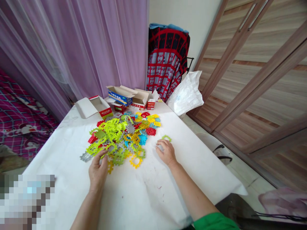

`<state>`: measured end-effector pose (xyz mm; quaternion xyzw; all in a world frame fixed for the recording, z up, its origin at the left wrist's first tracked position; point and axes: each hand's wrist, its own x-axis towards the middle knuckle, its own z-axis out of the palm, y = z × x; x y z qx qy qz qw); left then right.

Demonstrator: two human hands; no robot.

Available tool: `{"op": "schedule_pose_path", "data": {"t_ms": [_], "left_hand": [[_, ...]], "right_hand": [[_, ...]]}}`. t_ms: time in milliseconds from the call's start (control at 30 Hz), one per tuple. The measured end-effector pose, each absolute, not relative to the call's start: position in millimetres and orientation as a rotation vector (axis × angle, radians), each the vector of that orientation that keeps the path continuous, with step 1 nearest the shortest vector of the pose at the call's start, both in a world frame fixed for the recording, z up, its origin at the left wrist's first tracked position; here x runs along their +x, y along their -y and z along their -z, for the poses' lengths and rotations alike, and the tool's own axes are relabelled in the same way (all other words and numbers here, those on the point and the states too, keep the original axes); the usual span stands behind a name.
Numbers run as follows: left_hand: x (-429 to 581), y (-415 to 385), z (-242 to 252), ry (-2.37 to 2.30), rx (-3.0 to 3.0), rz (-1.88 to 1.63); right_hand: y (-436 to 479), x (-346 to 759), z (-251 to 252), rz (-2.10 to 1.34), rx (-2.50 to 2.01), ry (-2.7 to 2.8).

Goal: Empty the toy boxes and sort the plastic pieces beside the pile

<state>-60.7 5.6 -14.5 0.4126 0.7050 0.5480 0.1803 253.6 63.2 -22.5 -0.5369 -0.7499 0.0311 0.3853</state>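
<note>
A heap of plastic interlocking building pieces (pixel 115 131), in lime green, yellow, red, blue and grey with notched edges, lies on the white-covered table (pixel 141 198). My left hand (pixel 98 167) is at the heap's near left edge, thumb and fingers apart, beside lime and grey pieces; whether the fingertips touch one cannot be made out. To the right of the heap, my right hand (pixel 166 152) rests over the cloth, fingers loosely bent and apart with nothing seen in them. Just beyond its fingers lies a single green frame-shaped piece (pixel 166 138). A yellow frame piece (pixel 136 162) lies between the hands.
Open cardboard boxes stand along the far edge: a red and yellow one (pixel 105 112), a blue one (pixel 120 98) and a red one (pixel 139 106) among them. A white plastic bag (pixel 186 94) sits at the far right corner. Wooden cabinet doors (pixel 251 80) rise on the right.
</note>
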Motion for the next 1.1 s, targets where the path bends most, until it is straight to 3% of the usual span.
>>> {"op": "schedule_pose_path", "data": {"t_ms": [133,400,767,1100], "left_hand": [[-59,-5,13,-1.965,1.192,-1.57],[-58,-6,12,-1.955,1.177,-1.571],[-61,-6,14,-1.985,1.193,-1.536],[-61,-8,17,-1.973,1.168,-1.537]], "right_hand": [[-46,213,18,-0.252,-1.19,2.146],[-42,198,9,-0.361,-1.249,2.214],[-42,243,17,0.084,-1.726,1.903],[-41,253,21,0.075,-1.741,1.901]]}}
